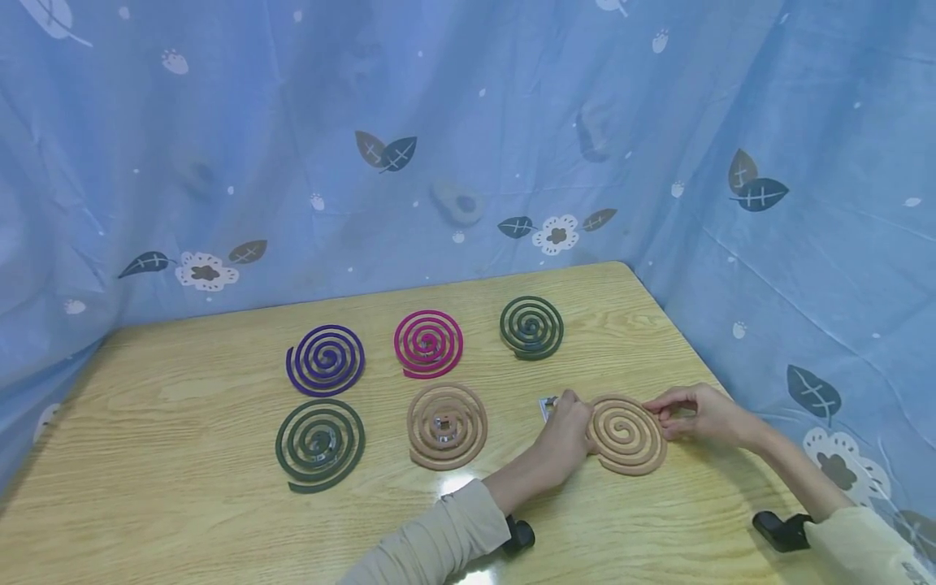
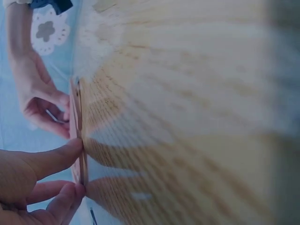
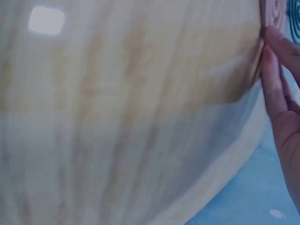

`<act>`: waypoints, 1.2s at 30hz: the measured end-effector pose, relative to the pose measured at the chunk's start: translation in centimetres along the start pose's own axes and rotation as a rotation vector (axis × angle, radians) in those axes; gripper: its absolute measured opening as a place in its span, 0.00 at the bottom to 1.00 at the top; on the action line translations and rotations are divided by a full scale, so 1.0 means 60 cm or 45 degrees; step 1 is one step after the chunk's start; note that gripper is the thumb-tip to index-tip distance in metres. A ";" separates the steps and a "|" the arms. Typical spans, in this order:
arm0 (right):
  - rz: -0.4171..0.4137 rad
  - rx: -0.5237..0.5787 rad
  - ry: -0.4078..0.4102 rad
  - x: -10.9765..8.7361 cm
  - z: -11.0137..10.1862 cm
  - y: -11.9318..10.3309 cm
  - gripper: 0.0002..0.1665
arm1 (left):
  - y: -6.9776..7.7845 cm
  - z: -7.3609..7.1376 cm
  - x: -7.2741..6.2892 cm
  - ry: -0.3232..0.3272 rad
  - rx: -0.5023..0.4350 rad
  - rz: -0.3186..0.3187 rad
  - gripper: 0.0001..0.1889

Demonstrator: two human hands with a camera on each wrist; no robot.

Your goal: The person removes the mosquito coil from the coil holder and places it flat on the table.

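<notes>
A tan mosquito coil (image 1: 621, 428) lies between my two hands at the right of the table. My left hand (image 1: 559, 435) pinches its left rim between thumb and fingers. Opposite, my right hand (image 1: 698, 413) pinches the right rim with its fingertips. Seen edge-on in the left wrist view, the coil (image 2: 77, 112) is a thin strip close to the tabletop. A small metal stand (image 1: 544, 408) shows partly beside the left hand, the rest hidden behind it. The right wrist view catches only a sliver of the coil (image 3: 267, 16) by the fingertips.
On the wooden table (image 1: 183, 455) lie a purple coil (image 1: 325, 360), a pink coil (image 1: 428, 344), a dark green coil (image 1: 531, 327), another green coil (image 1: 319, 445) and a second tan coil (image 1: 447, 426). Metal pieces show through some centres. Blue patterned cloth (image 1: 468, 162) hangs behind and at the right.
</notes>
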State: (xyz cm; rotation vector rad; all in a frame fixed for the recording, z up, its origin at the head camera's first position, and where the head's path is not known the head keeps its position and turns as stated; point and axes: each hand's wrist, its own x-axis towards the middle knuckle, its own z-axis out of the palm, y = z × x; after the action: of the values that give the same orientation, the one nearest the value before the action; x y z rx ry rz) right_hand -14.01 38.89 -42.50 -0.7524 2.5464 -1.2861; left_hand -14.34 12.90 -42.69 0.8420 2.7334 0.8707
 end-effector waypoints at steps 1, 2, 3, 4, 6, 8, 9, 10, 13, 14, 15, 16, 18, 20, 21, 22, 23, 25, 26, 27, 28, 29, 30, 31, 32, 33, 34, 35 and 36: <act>-0.005 -0.016 -0.003 0.001 0.000 -0.002 0.20 | 0.000 0.000 -0.001 -0.006 0.000 0.000 0.12; -0.004 -0.027 -0.006 0.001 0.000 -0.004 0.20 | 0.000 0.000 -0.003 -0.007 0.002 0.008 0.12; 0.002 -0.043 -0.002 0.000 0.000 -0.006 0.20 | 0.001 0.000 -0.005 -0.007 -0.001 0.023 0.12; 0.004 -0.060 0.009 -0.001 0.001 -0.008 0.21 | 0.001 -0.001 -0.008 -0.004 -0.004 0.039 0.13; 0.011 -0.082 0.054 -0.004 0.002 -0.011 0.22 | 0.001 -0.003 -0.014 0.012 -0.010 0.085 0.15; 0.018 -0.060 0.130 -0.006 0.004 -0.015 0.23 | 0.002 -0.007 -0.018 0.044 -0.043 0.152 0.17; 0.015 -0.043 0.172 -0.006 0.005 -0.018 0.23 | 0.003 -0.010 -0.019 0.058 -0.067 0.183 0.19; 0.011 -0.019 0.209 -0.006 0.005 -0.020 0.23 | 0.003 -0.013 -0.019 0.081 -0.093 0.209 0.20; 0.004 0.070 0.289 0.002 0.007 -0.028 0.22 | 0.001 -0.023 -0.012 0.148 -0.256 0.262 0.22; 0.003 0.082 0.304 0.006 0.008 -0.030 0.22 | -0.001 -0.027 -0.010 0.169 -0.335 0.261 0.22; 0.004 0.096 0.320 0.010 0.009 -0.031 0.21 | -0.004 -0.030 -0.007 0.191 -0.415 0.257 0.22; 0.012 0.108 0.336 0.015 0.010 -0.031 0.21 | -0.008 -0.033 -0.003 0.213 -0.507 0.250 0.23; 0.027 0.126 0.369 0.025 0.012 -0.031 0.21 | -0.015 -0.039 0.004 0.252 -0.682 0.232 0.23; 0.045 0.162 0.393 0.035 0.013 -0.030 0.21 | -0.023 -0.044 0.010 0.289 -0.812 0.219 0.23; 0.053 0.181 0.401 0.039 0.014 -0.029 0.21 | -0.027 -0.047 0.013 0.305 -0.858 0.206 0.23; 0.062 0.197 0.407 0.043 0.014 -0.028 0.21 | -0.030 -0.050 0.016 0.318 -0.898 0.192 0.22; 0.071 0.212 0.408 0.048 0.014 -0.027 0.21 | -0.032 -0.053 0.019 0.332 -0.927 0.178 0.22; 0.086 0.235 0.407 0.057 0.012 -0.026 0.22 | -0.038 -0.057 0.026 0.359 -0.968 0.150 0.22; 0.091 0.240 0.405 0.062 0.012 -0.026 0.22 | -0.041 -0.059 0.029 0.375 -0.980 0.136 0.22; 0.095 0.241 0.404 0.067 0.011 -0.025 0.22 | -0.044 -0.060 0.033 0.390 -0.996 0.116 0.22; 0.096 0.236 0.400 0.072 0.009 -0.025 0.22 | -0.047 -0.061 0.037 0.406 -1.004 0.107 0.22; 0.099 0.235 0.398 0.077 0.007 -0.025 0.22 | -0.049 -0.062 0.041 0.424 -1.002 0.102 0.21; 0.101 0.234 0.394 0.082 0.006 -0.025 0.23 | -0.052 -0.063 0.045 0.441 -1.009 0.096 0.21; 0.101 0.230 0.389 0.087 0.004 -0.024 0.23 | -0.055 -0.064 0.048 0.458 -1.006 0.092 0.21; 0.099 0.232 0.381 0.092 0.002 -0.023 0.23 | -0.057 -0.066 0.052 0.472 -1.006 0.089 0.21; 0.102 0.233 0.375 0.097 0.000 -0.023 0.24 | -0.059 -0.068 0.056 0.481 -1.010 0.086 0.21; 0.103 0.233 0.368 0.101 -0.002 -0.023 0.24 | -0.060 -0.070 0.060 0.492 -1.000 0.084 0.21; 0.107 0.241 0.365 0.106 -0.003 -0.023 0.24 | -0.063 -0.071 0.064 0.506 -0.995 0.084 0.21; 0.109 0.242 0.361 0.111 -0.005 -0.023 0.24 | -0.065 -0.074 0.068 0.514 -1.001 0.079 0.21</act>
State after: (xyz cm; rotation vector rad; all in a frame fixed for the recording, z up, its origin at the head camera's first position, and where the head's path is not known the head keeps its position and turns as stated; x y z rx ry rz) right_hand -19.34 34.98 -40.84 -0.4448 2.5796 -1.6805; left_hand -20.91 10.40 -41.20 0.6188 2.2774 2.1084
